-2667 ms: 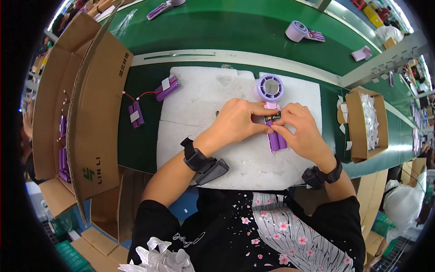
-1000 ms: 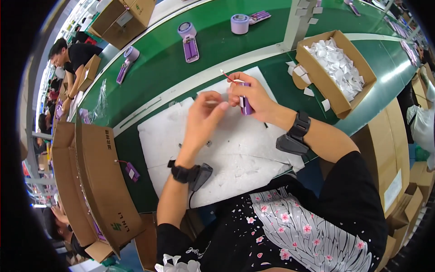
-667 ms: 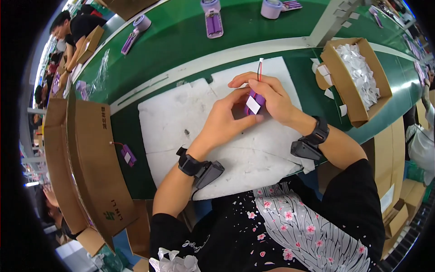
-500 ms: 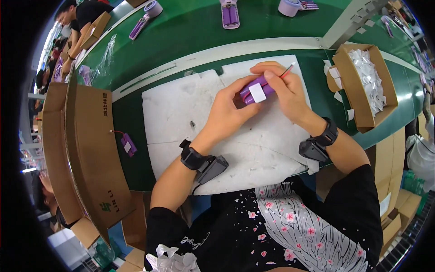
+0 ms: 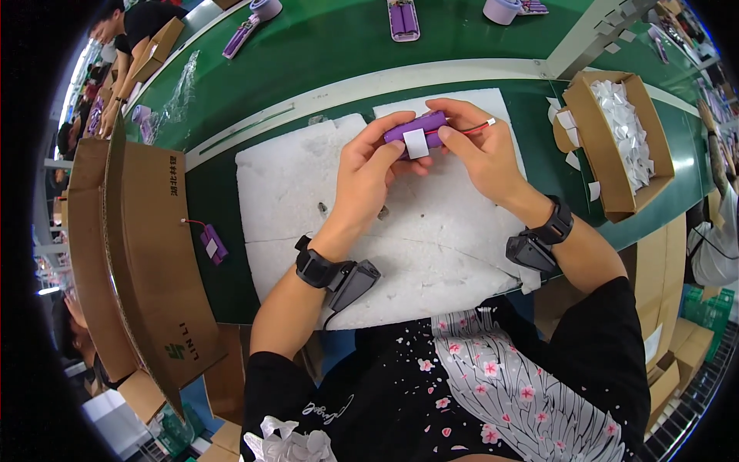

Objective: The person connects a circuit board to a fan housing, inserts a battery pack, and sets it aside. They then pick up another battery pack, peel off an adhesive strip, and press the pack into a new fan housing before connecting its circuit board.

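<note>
Above the far part of the white foam board [image 5: 308, 177], both hands hold a purple battery pack [image 5: 433, 122]. A white square sticker [image 5: 416, 144] covers part of its near side. My left hand [image 5: 369, 160] grips the left end, its thumb beside the sticker. At the right end, my right hand [image 5: 481, 158] pinches the pack, thumb on the near side and fingers behind. Red wire leads [image 5: 466, 130] run out rightward past my right thumb to a small white connector [image 5: 491, 122]. The fingertips behind the pack are partly hidden.
A second wired battery pack [image 5: 214, 245] lies left of the foam, beside a tall cardboard box [image 5: 165, 269]. On the right, an open carton [image 5: 608, 146] holds many white pieces. Beyond a pale rail [image 5: 323, 100], purple devices [image 5: 403, 21] rest on a green surface. Another person works far left.
The battery pack has shifted left and slightly away from me, and turned more level. Its wire now points right instead of up. My left hand moved with it.
</note>
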A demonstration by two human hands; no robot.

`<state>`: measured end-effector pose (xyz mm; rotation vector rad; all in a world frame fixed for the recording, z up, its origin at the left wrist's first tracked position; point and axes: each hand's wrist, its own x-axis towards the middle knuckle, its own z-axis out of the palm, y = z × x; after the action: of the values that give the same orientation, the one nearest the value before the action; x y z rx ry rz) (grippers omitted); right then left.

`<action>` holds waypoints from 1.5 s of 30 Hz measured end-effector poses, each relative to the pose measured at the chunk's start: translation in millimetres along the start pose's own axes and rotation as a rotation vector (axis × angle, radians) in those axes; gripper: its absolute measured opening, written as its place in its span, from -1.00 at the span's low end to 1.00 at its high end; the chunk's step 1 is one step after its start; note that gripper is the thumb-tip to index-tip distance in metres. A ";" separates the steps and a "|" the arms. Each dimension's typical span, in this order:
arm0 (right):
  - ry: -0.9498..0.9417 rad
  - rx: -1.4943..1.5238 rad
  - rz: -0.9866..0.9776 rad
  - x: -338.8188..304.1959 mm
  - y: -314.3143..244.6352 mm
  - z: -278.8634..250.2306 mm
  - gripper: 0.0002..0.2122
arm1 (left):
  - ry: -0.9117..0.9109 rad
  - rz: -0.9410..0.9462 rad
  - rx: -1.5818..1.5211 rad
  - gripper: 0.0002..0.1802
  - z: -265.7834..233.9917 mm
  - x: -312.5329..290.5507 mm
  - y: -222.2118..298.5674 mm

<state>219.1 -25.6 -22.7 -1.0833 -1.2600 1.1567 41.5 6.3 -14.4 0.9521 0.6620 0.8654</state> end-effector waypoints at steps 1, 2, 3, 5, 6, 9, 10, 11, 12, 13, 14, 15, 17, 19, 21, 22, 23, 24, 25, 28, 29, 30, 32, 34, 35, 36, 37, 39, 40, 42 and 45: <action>0.000 0.022 -0.013 1.0 0.5 0.7 -0.70 | -0.002 0.003 0.012 -0.60 -0.5 -0.2 -0.2; 0.000 0.043 -0.027 1.3 0.8 1.4 -0.70 | -0.003 0.000 0.012 -0.60 -0.6 -0.5 -0.3; 0.002 0.045 -0.026 1.2 0.7 2.0 -0.70 | -0.003 0.006 0.018 -0.60 -0.6 -0.7 -0.4; 0.025 0.065 -0.039 1.1 -0.1 2.8 -0.71 | -0.003 0.019 0.028 -0.59 -0.6 -0.9 -0.3; 0.035 0.075 -0.044 0.5 -0.2 3.0 -0.71 | -0.003 0.017 0.029 -0.59 -0.3 -1.3 0.1; 0.092 0.081 -0.066 0.3 1.2 2.6 -0.73 | -0.018 -0.010 0.066 -0.57 1.3 -1.8 4.3; 0.120 0.083 -0.078 -0.1 1.4 2.6 -0.74 | -0.019 -0.011 0.066 -0.57 3.0 -2.7 4.1; 0.120 0.083 -0.078 -0.4 1.0 2.6 -0.74 | -0.035 -0.016 0.081 -0.57 5.7 -3.8 3.1; 0.124 0.080 -0.080 -0.8 0.3 2.4 -0.74 | -0.051 -0.021 0.096 -0.57 8.5 -4.9 2.0; 0.128 0.077 -0.081 -1.2 -0.4 2.3 -0.74 | -0.068 -0.027 0.111 -0.56 9.9 -5.5 1.5; 0.132 0.073 -0.081 -1.6 -0.8 2.2 -0.74 | -0.068 -0.028 0.110 -0.56 9.9 -5.8 1.8; 0.133 0.073 -0.080 -1.8 -1.3 2.3 -0.74 | -0.079 -0.017 0.132 -0.57 9.5 -6.1 2.3; 0.145 0.024 -0.084 -0.4 -3.6 2.4 -0.74 | -0.103 0.011 0.178 -0.57 8.6 -5.6 3.9; 0.151 -0.001 -0.086 0.3 -3.6 1.9 -0.74 | -0.108 0.023 0.192 -0.58 5.5 -5.0 2.6; 0.134 -0.050 -0.117 0.6 -2.8 1.5 -0.75 | -0.116 0.044 0.221 -0.58 2.9 -4.5 0.9; 0.125 -0.073 -0.131 0.5 -2.4 1.5 -0.75 | -0.116 0.043 0.221 -0.58 3.2 -4.5 1.2; 0.125 -0.073 -0.130 0.2 -1.7 1.5 -0.75 | -0.108 0.041 0.222 -0.58 3.7 -4.4 1.7; 0.118 -0.065 -0.160 -0.2 -0.6 1.7 -0.75 | -0.101 0.040 0.224 -0.57 4.1 -4.4 2.3; 0.111 -0.058 -0.189 -0.7 0.4 1.9 -0.76 | -0.093 0.039 0.226 -0.57 4.3 -4.4 2.7; 0.064 -0.071 -0.218 -1.6 -2.6 1.6 -0.76 | -0.165 -0.013 0.184 -0.57 -1.1 -4.3 1.2; 0.026 -0.093 -0.218 -1.7 -5.1 1.2 -0.76 | -0.202 -0.039 0.163 -0.57 -2.1 -4.5 1.0; -0.012 -0.115 -0.217 -1.8 -6.4 1.2 -0.75 | -0.201 -0.039 0.164 -0.57 -1.6 -5.3 1.3; -0.002 -0.163 -0.248 -1.5 -4.5 0.6 -0.76 | -0.234 -0.140 0.043 -0.56 0.5 -6.5 1.6; 0.014 -0.259 -0.308 -0.6 -2.1 -0.1 -0.77 | -0.252 -0.191 -0.016 -0.56 0.6 -5.4 1.5; 0.016 -0.260 -0.309 0.8 -1.0 0.1 -0.77 | -0.226 -0.151 -0.019 -0.56 -1.2 -3.9 1.6; 0.055 -0.218 -0.241 3.0 -0.1 1.5 -0.78 | -0.199 -0.112 -0.022 -0.56 -3.3 -2.9 1.6; 0.093 -0.177 -0.173 5.0 0.8 2.9 -0.79 | -0.172 -0.073 -0.024 -0.55 -4.5 -2.2 1.3; 0.133 -0.135 -0.106 5.1 1.7 3.6 -0.80 | -0.150 -0.047 -0.044 -0.54 -5.6 -1.6 -0.4; 0.076 -0.152 -0.076 3.6 1.9 3.7 -0.81 | -0.126 -0.022 -0.064 -0.53 -6.0 -1.2 -1.1; -0.042 -0.184 -0.012 0.5 1.8 4.0 -0.81 | -0.097 0.005 -0.085 -0.53 -5.5 -1.7 -1.3; 0.014 -0.218 -0.014 -0.8 -1.4 3.2 -0.82 | -0.067 0.026 -0.053 -0.50 -1.7 -0.8 -0.8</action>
<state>216.0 -26.7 -21.3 -1.2373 -1.4049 1.0162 40.0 6.1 -15.8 0.9397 0.5682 0.8660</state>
